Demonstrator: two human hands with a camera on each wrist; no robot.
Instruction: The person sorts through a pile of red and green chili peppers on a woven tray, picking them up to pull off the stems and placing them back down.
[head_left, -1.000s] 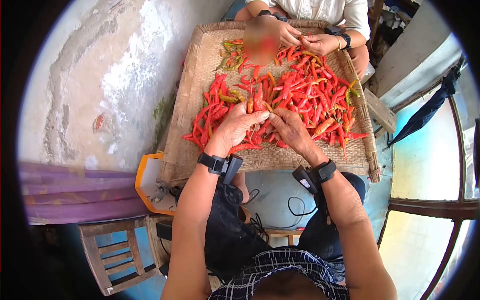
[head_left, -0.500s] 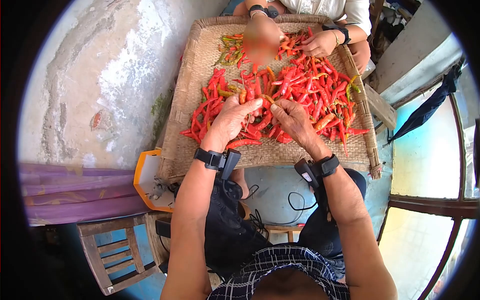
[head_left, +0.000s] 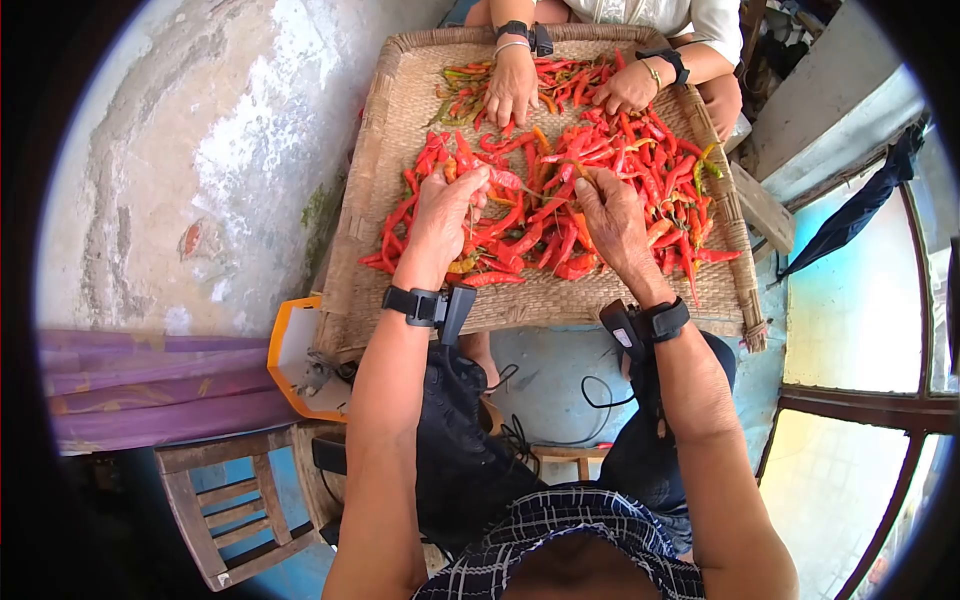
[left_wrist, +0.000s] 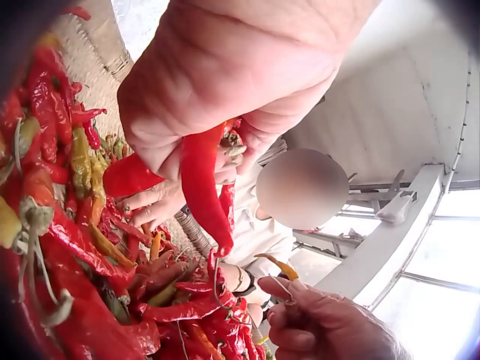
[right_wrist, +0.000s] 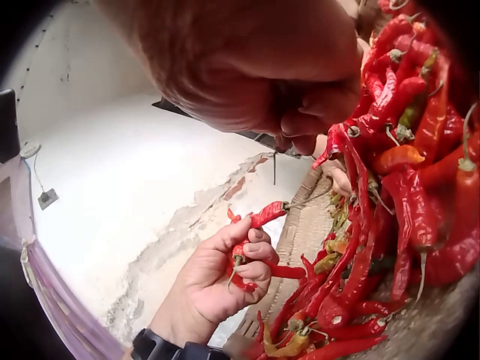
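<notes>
Several red chili peppers are gripped in my left hand, their ends sticking out between the fingers and thumb. In the right wrist view that left hand shows curled fingers around the peppers. My right hand is over the right part of the heap. Its thumb and fingertips pinch a small yellow-orange chili pepper, which shows best in the left wrist view. Below both hands spreads a heap of mostly red chili peppers on a woven tray.
Across the tray, another person's hands reach into the peppers. Greenish peppers lie at the far left. A wooden chair and an orange-edged white container stand at left, a plastered wall behind them. Window panes are at right.
My hands have moved apart, the left to the left and the right to the right with the yellow-orange chili pepper. The other person's hands, earlier close together, now reach down apart among the peppers.
</notes>
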